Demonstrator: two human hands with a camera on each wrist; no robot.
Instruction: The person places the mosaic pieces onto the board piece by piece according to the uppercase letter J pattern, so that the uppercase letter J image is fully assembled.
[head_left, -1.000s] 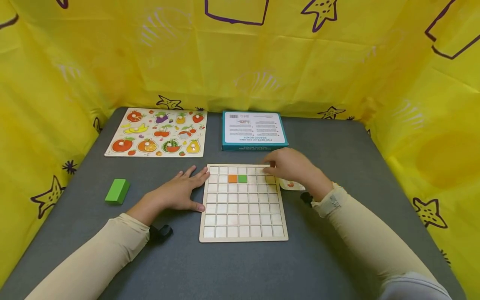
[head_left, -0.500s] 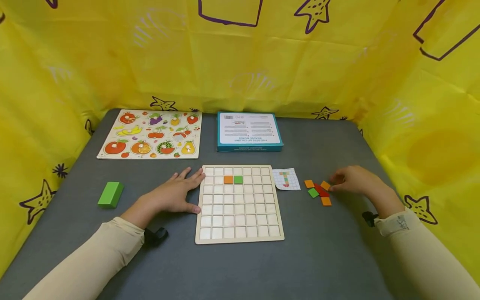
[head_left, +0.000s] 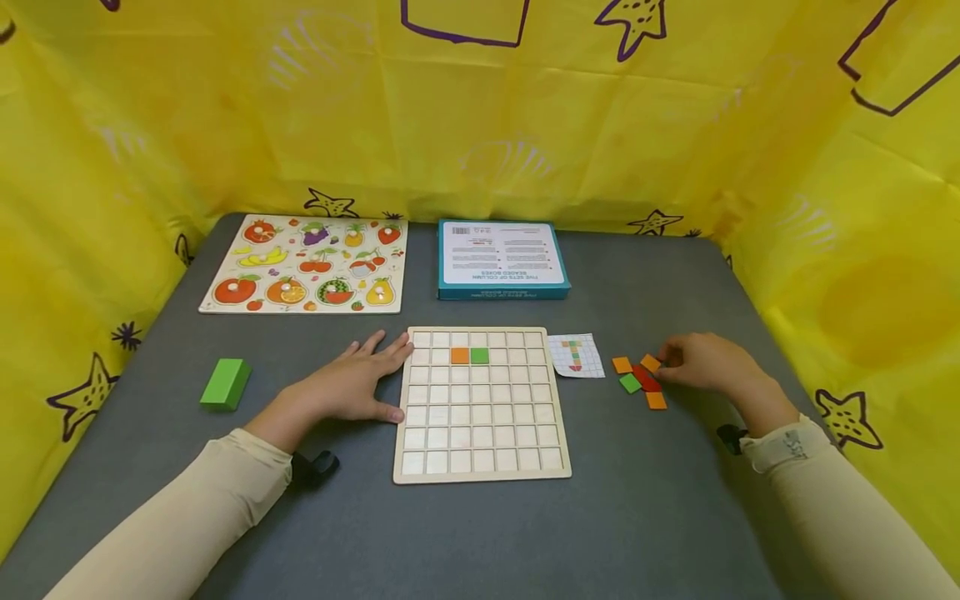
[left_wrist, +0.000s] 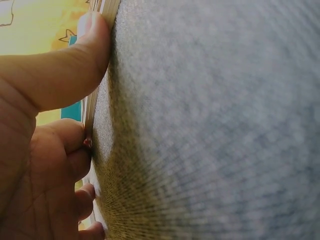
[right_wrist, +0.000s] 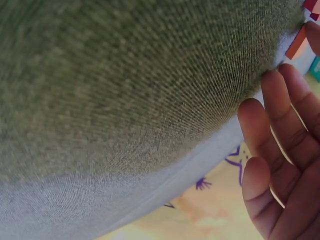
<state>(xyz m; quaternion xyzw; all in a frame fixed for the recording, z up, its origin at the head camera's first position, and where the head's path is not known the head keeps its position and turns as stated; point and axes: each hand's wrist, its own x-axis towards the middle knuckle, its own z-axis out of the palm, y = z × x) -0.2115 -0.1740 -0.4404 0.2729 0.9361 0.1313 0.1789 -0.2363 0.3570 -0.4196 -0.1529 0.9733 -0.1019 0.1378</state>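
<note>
Head view: from above the near side of the grey tabletop (head_left: 480, 533), facing forward and down, wide, reaching the yellow cloth (head_left: 480, 108) behind. Left wrist view: very close, turned sideways, sharing the left hand (head_left: 348, 387) and an edge of the grid board (head_left: 482, 417) with the head view. Right wrist view: likewise close, tilted, low over the tabletop, sharing the right hand (head_left: 708, 362) and an orange tile (right_wrist: 296, 43) with the head view.

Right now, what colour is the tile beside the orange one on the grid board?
The tile is green; the head view shows it best.
</note>
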